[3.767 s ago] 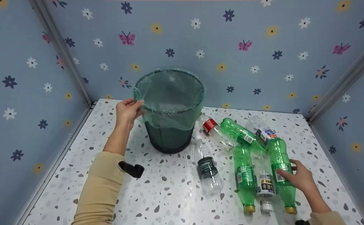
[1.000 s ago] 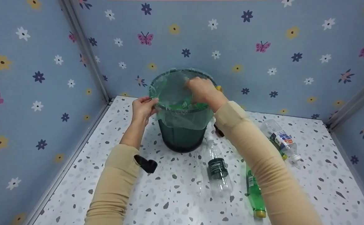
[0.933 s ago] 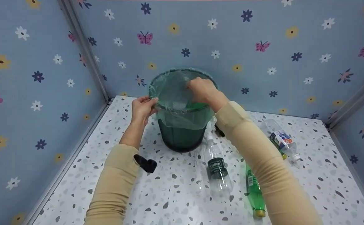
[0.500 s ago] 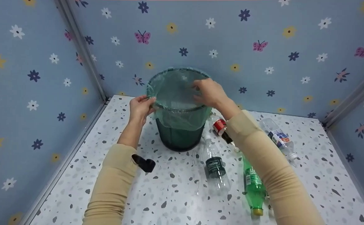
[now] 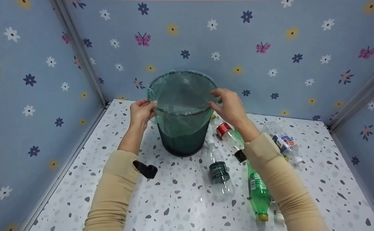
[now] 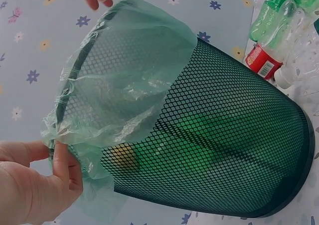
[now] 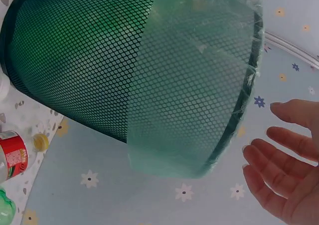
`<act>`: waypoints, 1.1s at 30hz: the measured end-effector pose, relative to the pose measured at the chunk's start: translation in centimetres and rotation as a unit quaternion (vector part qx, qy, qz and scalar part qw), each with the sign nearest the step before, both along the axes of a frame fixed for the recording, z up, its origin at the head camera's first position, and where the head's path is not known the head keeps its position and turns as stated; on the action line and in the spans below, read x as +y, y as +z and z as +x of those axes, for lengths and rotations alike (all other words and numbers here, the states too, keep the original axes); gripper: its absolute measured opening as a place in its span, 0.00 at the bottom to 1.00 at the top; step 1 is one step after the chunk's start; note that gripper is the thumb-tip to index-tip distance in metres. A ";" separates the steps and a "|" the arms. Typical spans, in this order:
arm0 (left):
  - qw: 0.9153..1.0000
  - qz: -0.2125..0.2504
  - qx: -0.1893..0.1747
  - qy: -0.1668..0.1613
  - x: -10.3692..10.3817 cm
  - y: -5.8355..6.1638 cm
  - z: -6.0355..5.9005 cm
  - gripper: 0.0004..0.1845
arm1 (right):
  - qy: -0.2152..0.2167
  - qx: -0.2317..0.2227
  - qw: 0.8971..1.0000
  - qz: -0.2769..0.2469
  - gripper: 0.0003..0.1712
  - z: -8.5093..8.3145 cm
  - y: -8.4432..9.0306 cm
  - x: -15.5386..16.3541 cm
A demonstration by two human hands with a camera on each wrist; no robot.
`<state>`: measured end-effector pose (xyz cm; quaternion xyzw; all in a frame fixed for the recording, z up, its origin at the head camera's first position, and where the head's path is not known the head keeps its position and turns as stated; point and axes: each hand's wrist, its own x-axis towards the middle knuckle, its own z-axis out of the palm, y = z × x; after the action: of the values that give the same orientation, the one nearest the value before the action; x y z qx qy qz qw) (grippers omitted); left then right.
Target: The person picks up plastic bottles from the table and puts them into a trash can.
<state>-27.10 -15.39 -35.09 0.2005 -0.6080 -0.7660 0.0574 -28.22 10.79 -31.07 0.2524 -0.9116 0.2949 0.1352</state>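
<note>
A dark green mesh bin (image 5: 180, 141) with a pale green plastic liner (image 5: 177, 125) stands at the back of the speckled table (image 5: 174, 199). My left hand (image 5: 144, 108) pinches the liner at the bin's left rim; the left wrist view shows the left hand (image 6: 52, 172) closed on the plastic. My right hand (image 5: 226, 103) hovers just off the right rim, and in the right wrist view the right hand (image 7: 286, 157) has straight fingers, holds nothing and stays clear of the bin (image 7: 89, 60). A green bottle (image 6: 199, 135) shows through the mesh inside.
Right of the bin lie a red-labelled clear bottle (image 5: 226, 132), a dark-labelled clear bottle (image 5: 218, 171), a green bottle (image 5: 258, 192) and a blue-and-white-labelled clear bottle (image 5: 284, 143). Flowered blue walls (image 5: 270, 48) close in the table on three sides.
My right hand took a green bottle from the table, reached into the bin, then drew back out to the right rim without it. The left hand kept its hold on the rim.
</note>
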 end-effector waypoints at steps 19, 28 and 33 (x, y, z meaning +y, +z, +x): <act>1.000 0.011 0.008 0.014 -2.4 -5.9 -5.5 0.29 | -0.096 -0.104 0.990 -0.020 0.28 4.9 -6.1 2.4; 1.000 0.021 -0.006 -0.002 -0.1 0.4 0.2 0.27 | -0.088 -0.138 0.986 -0.021 0.32 6.9 -10.0 3.5; 1.000 0.002 -0.011 -0.005 0.0 0.2 0.0 0.27 | -0.091 -0.150 0.984 -0.019 0.34 8.0 -12.6 4.1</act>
<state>-27.14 -15.40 -34.91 0.2060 -0.6082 -0.7651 0.0468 -20.22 14.88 -43.71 0.1191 -0.9350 0.3328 0.0278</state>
